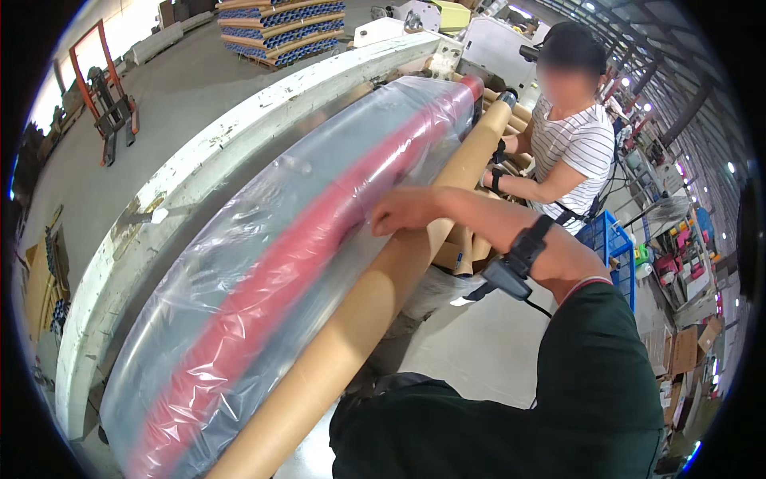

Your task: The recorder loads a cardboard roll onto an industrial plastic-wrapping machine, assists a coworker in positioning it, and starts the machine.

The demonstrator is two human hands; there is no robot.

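Note:
My right hand point(405, 211) reaches in from the right across a long brown cardboard tube point(363, 315). Its fingers are curled together close to a sheet of clear plastic film point(263, 207). Whether the film is pinched in them, I cannot make out. The film lies loosely over a long red roll point(263, 291), which runs alongside the tube and looks smeared by motion. A black device is strapped to my right forearm. My left hand is out of view.
A co-worker in a striped shirt point(578, 148) stands by the tube's far end, hands near it. A curved white machine beam point(239, 120) borders the film. Stacked tubes point(281, 32), an orange hand stacker point(108, 100) and a blue crate point(610, 251) stand around.

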